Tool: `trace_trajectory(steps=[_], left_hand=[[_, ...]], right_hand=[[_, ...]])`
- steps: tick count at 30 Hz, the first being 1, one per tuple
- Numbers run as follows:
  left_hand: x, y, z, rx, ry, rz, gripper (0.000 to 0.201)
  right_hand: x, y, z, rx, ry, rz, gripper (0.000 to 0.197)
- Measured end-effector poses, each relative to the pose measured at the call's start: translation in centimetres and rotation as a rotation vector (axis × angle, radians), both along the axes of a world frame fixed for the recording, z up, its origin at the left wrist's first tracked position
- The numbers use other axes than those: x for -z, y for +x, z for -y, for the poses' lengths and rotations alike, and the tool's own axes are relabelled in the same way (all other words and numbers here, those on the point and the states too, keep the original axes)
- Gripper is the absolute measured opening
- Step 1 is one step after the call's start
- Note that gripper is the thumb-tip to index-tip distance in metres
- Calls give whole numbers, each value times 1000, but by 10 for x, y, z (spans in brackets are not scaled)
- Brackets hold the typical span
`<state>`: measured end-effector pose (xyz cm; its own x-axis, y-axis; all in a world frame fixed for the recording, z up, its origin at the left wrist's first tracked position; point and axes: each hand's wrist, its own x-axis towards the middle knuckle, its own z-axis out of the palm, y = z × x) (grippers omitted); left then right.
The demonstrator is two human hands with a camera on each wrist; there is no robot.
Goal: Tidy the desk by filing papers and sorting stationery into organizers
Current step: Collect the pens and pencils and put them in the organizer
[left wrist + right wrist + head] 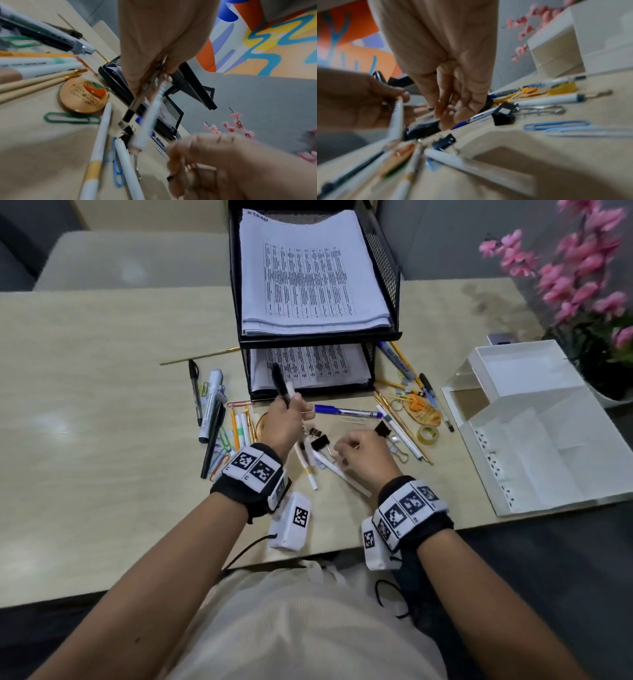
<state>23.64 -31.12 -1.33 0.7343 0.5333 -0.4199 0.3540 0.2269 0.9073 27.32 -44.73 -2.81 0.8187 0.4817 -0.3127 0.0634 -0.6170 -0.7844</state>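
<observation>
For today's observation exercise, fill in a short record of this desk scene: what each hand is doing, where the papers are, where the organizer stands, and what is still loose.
left hand: raised above the desk, grips a few pens
right hand: low over the loose stationery, fingers curled; whether it holds anything cannot be told
papers: stacked in both tiers of the black mesh tray
white organizer: on the desk's right side, nothing visible in its compartments
still loose: blue marker, binder clips, tape roll

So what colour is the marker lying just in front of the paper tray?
Blue marker, with a white label; head view shows it best.
</observation>
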Motion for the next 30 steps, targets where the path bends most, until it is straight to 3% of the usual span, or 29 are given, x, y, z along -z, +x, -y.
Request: trace_trajectory(steps=[2, 4, 7, 10, 13, 17, 22, 25, 30], left_hand=[[-1, 4, 1, -27, 26, 3, 16], [-4, 8, 6, 12, 81, -4, 12], [-11, 16, 22, 102, 174, -40, 12], [-19, 34, 41, 219, 408, -66, 31], [-39, 59, 73, 338, 566, 67, 48], [-70, 99, 130, 450, 573, 139, 29], [-93, 154, 211, 469, 561, 241, 15], [-89, 184, 254, 513, 559, 231, 16], [-60, 220, 292, 693, 689, 27, 18]], right_hand=[[10, -6, 10, -85, -220, 75, 7], [17, -12, 17, -229, -397, 169, 12], [14, -11, 28, -292, -472, 238, 12], [3, 5, 53, -166, -422, 195, 8], [-12, 30, 96, 3, -276, 117, 14], [-46, 73, 165, 277, -106, 189, 15], [-72, 130, 239, 593, 113, 351, 83], [-75, 152, 260, 579, 99, 373, 95], [-60, 160, 271, 404, -124, 343, 64]])
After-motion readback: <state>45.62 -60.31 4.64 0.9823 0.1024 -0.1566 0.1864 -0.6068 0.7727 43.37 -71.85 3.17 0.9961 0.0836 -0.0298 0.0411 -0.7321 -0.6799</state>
